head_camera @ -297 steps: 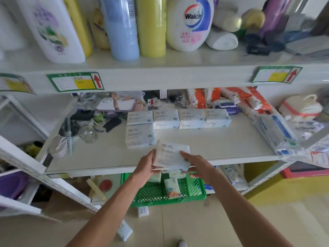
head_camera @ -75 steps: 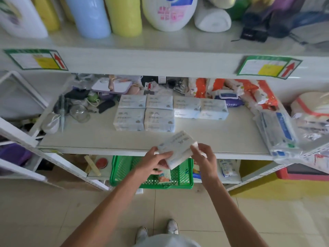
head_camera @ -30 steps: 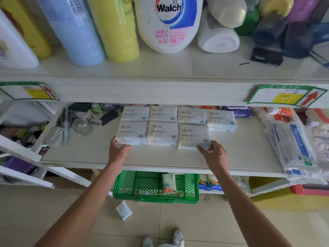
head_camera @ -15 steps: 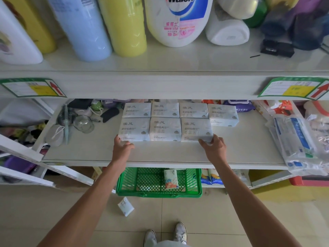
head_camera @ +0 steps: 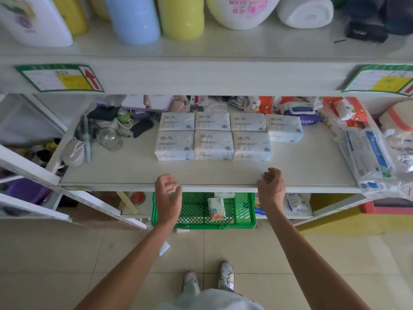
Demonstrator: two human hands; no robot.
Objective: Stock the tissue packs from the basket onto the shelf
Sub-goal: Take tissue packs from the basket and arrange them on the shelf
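Several white tissue packs (head_camera: 213, 144) lie in two rows on the middle shelf (head_camera: 201, 175), the front row of three flush side by side. My left hand (head_camera: 167, 193) and my right hand (head_camera: 271, 186) hover at the shelf's front edge, both with nothing in them and fingers loosely curled apart. Below the shelf a green basket (head_camera: 243, 222) stands on the floor with a small orange-and-white tissue pack (head_camera: 215, 208) upright inside it.
Bottles (head_camera: 134, 16) line the top shelf. A brush, glass jar (head_camera: 109, 138) and small clutter fill the shelf's left side; bagged goods (head_camera: 366, 157) hang over its right end. A small white pack (head_camera: 164, 248) lies on the floor tiles. My shoes (head_camera: 210, 279) show below.
Both hands have let go of the front row of packs and drawn back to the shelf's front edge. The third front pack now lies flush with the other two.
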